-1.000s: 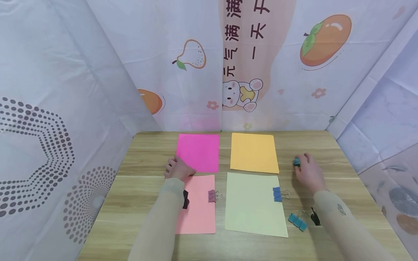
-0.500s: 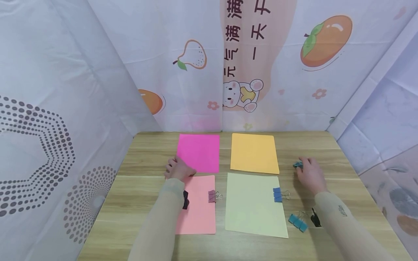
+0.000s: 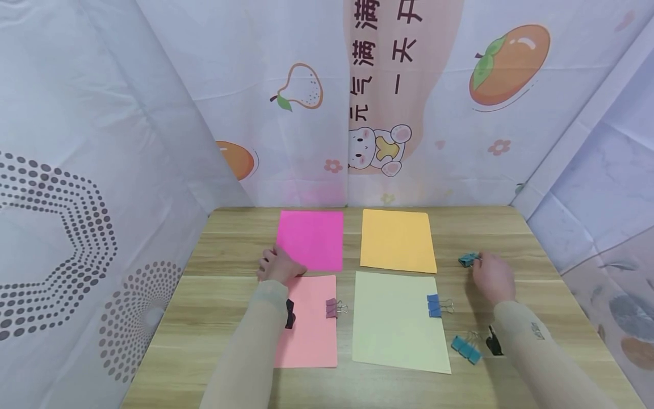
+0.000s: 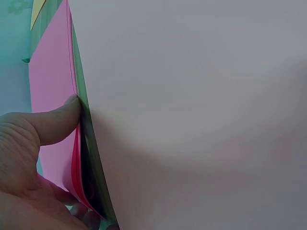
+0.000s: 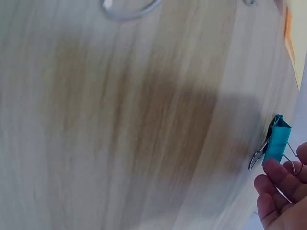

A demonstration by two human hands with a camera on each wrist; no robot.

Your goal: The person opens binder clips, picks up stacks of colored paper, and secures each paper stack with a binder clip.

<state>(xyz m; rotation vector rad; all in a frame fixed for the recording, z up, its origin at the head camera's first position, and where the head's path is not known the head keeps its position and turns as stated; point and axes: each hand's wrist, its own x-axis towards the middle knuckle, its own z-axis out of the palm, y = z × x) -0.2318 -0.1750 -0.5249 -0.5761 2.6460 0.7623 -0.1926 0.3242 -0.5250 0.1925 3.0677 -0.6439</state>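
My left hand (image 3: 278, 267) grips the near left corner of a stack of magenta paper (image 3: 313, 240). In the left wrist view the thumb presses on the edge of the magenta sheets (image 4: 52, 79), and the corner bends up between thumb and fingers. To the right of the orange paper, my right hand (image 3: 494, 279) holds a teal binder clip (image 3: 467, 260) by a wire handle. The right wrist view has the clip's teal body (image 5: 278, 143) at the fingertips, its other handle sticking out.
A salmon paper stack (image 3: 309, 341) bears a mauve binder clip (image 3: 331, 308) and a black clip (image 3: 290, 314). Pale green paper (image 3: 398, 324) has a blue clip (image 3: 434, 305). Orange paper (image 3: 398, 241) lies behind. Another teal clip (image 3: 466, 349) and a black one (image 3: 493, 342) lie at right.
My right hand has drawn slightly back and to the right, and the teal clip has turned so that more of it shows beyond the fingers. My left hand stays at the magenta stack's corner.
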